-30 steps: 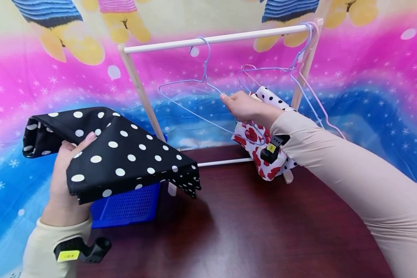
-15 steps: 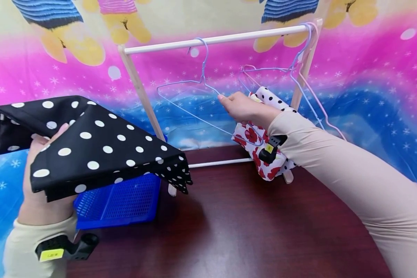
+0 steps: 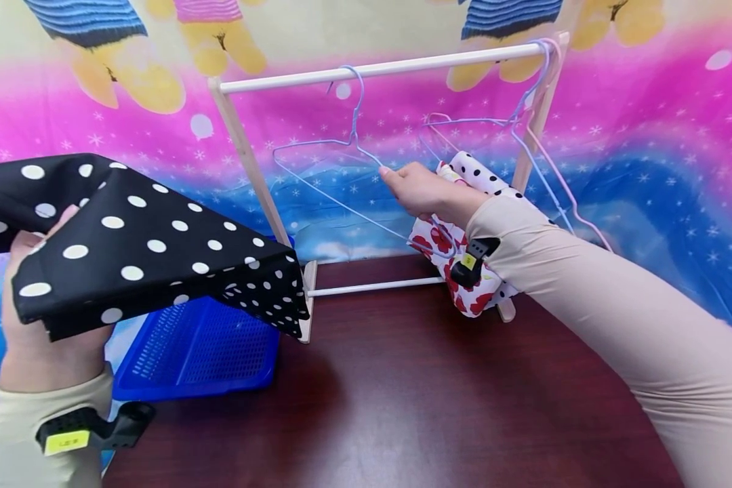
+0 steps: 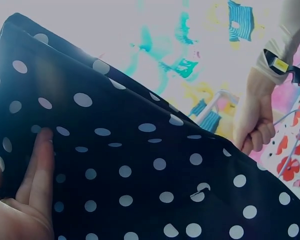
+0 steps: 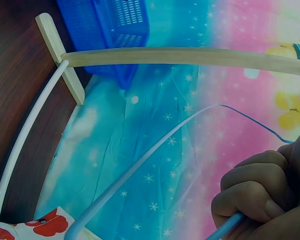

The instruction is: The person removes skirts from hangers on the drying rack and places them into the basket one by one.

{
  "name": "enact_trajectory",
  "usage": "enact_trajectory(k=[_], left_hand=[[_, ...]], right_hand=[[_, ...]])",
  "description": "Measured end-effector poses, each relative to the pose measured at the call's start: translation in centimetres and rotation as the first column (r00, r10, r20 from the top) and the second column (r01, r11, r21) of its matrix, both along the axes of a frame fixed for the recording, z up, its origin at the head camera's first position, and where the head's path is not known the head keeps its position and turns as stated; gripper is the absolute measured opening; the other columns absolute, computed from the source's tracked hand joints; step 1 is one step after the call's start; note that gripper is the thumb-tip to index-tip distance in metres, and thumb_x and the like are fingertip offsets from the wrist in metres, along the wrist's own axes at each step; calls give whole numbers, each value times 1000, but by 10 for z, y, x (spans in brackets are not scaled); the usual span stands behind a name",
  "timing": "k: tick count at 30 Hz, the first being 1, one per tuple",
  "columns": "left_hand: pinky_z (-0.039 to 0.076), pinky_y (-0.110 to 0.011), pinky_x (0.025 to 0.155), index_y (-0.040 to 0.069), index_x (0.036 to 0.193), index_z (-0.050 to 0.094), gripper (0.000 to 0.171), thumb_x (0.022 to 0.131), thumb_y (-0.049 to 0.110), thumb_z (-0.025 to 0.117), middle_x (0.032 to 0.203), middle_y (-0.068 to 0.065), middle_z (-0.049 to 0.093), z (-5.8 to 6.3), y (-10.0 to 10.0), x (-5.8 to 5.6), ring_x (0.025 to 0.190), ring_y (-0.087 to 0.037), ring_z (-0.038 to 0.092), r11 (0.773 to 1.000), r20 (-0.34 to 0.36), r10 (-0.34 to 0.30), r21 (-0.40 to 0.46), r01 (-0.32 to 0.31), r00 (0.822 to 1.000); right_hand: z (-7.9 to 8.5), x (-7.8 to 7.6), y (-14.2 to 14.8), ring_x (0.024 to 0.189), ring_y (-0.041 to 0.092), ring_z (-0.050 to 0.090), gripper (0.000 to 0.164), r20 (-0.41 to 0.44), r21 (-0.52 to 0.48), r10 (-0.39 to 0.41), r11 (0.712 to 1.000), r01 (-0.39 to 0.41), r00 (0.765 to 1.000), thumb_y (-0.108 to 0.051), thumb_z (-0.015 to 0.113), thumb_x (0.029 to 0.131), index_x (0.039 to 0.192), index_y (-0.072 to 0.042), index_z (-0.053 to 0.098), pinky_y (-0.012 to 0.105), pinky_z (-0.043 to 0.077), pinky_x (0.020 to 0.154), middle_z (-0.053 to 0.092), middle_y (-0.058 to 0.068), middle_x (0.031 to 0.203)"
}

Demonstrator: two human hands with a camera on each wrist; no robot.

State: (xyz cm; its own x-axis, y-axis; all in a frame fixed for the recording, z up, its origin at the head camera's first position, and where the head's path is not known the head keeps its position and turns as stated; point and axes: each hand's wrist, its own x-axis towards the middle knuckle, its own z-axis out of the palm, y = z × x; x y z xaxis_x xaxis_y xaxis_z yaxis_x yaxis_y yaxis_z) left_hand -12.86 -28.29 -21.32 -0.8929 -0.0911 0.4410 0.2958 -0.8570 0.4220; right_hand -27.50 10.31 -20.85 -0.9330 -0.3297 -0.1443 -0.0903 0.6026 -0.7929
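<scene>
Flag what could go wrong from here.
1. The left hand alone holds the folded black polka-dot cloth; it could slip or unfold.
2. The right hand grips one side of the blue hanger, hooked over the top rail; a tug might twist or unhook it.
3. The hanger's lower corner overlaps the red-flowered cloth in the head view and may snag it; contact is unclear.

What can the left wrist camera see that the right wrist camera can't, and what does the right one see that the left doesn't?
Only the left wrist view shows the black dotted cloth and the left hand. Only the right wrist view shows the blue basket and brown table. Both show the right hand holding the blue hanger, and the red-flowered cloth.
</scene>
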Motion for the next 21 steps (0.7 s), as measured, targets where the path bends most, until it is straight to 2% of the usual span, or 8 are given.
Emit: enact_trajectory(k=[2,4,5,7,10,13,16,21], left_hand=[[62,-45,71,-13,109,54,28,109,3,30,90,-30,69,2,-4,0,83,-39,73,995,-27,-68,71,70,997],[61,-47,72,-15,104,53,28,108,2,31,86,-31,67,5,-6,0,81,-40,70,990,-65,-92,97,98,994],[61,-48,72,-15,102,52,26,107,0,32,85,-31,66,6,-7,0,80,-41,69,992,-84,-78,91,86,993],[61,-49,73,-14,104,51,21,106,-1,35,84,-30,63,9,-7,1,80,-40,67,997,-111,-10,72,18,994],[62,-50,77,-12,113,50,22,108,6,39,89,-29,63,11,-10,0,85,-39,67,997,-119,83,17,-81,989],[61,-52,83,-10,121,51,30,108,14,39,101,-28,65,11,-15,-2,95,-39,69,990,-69,139,24,-138,988],[60,-50,83,-8,124,52,31,109,15,38,107,-25,66,9,-22,-5,98,-37,70,986,-13,167,28,-166,986],[62,-44,77,-6,127,54,26,104,5,51,103,-23,69,9,-24,-7,91,-33,72,971,20,238,-18,-238,971]], right_hand=[[0,0,-1,41,9,25,58,-1,-3,0,1000,0,1000,-47,28,110,62,-15,31,27,24,44,28,-7,47],[0,1,-1,41,10,25,58,3,-6,1,1000,-1,1000,-47,29,110,62,-15,32,27,25,45,28,-6,47],[0,1,-2,41,10,26,58,2,-7,2,1000,-2,1000,-48,29,109,62,-15,33,27,25,44,29,-6,47],[0,2,-3,41,10,26,58,2,-13,6,1000,-6,1000,-48,29,109,62,-15,34,26,25,44,29,-6,48],[0,2,-4,42,10,25,58,-2,-11,8,1000,-8,1000,-48,29,109,63,-15,34,26,25,44,29,-6,48],[0,2,-5,42,10,26,58,2,-10,10,1000,-10,1000,-48,28,109,62,-15,34,26,25,44,29,-6,48],[0,1,-6,41,10,26,58,7,-15,12,1000,-12,1000,-48,28,109,62,-15,34,26,24,44,29,-6,48],[1,1,-8,41,10,25,58,5,-14,12,1000,-12,1000,-48,29,109,61,-15,33,26,23,44,28,-6,47]])
